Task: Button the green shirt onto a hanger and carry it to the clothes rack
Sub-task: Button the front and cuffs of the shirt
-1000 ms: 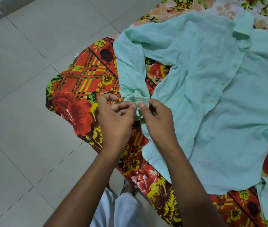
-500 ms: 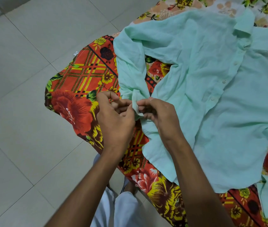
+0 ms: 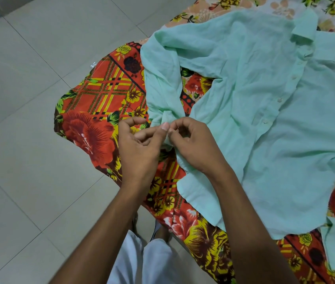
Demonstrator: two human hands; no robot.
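**Hands pinch a shirt cuff**

Both hands meet at centre frame: left hand point(image 3: 140, 148) and right hand point(image 3: 195, 148) have fingertips closed together on the cuff point(image 3: 167, 119) of the green shirt point(image 3: 264, 124). Beyond, toward one o'clock, the shirt lies spread on a floral bedsheet point(image 3: 93, 119). It looks thin, soft and light; the collar point(image 3: 303, 27) seems the firmest hold.

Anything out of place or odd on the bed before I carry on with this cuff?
No damage or spills. The pale green cotton shirt lies crumpled, its near sleeve twisted across the red floral bedsheet. Both hands, left hand and right hand, pinch its cuff. No hanger is in view.
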